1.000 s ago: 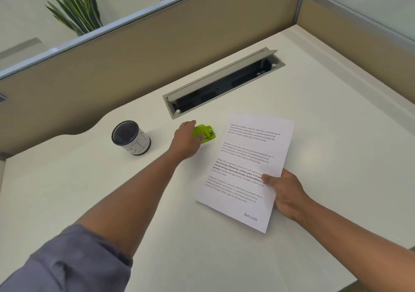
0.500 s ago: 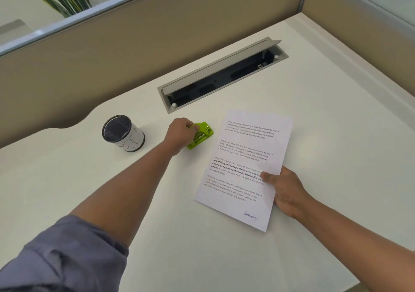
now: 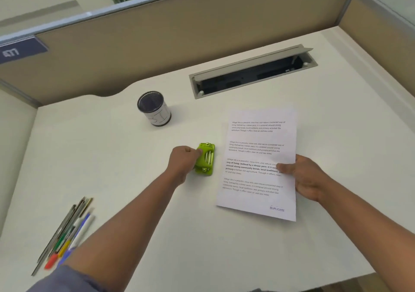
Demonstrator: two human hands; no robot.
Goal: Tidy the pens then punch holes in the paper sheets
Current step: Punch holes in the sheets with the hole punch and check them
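Left hand (image 3: 183, 161) grips punch (image 3: 205, 159), arm outstretched.

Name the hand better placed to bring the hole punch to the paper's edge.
Left. The left hand already grips the green hole punch beside the paper; the right hand pinches its opposite edge.
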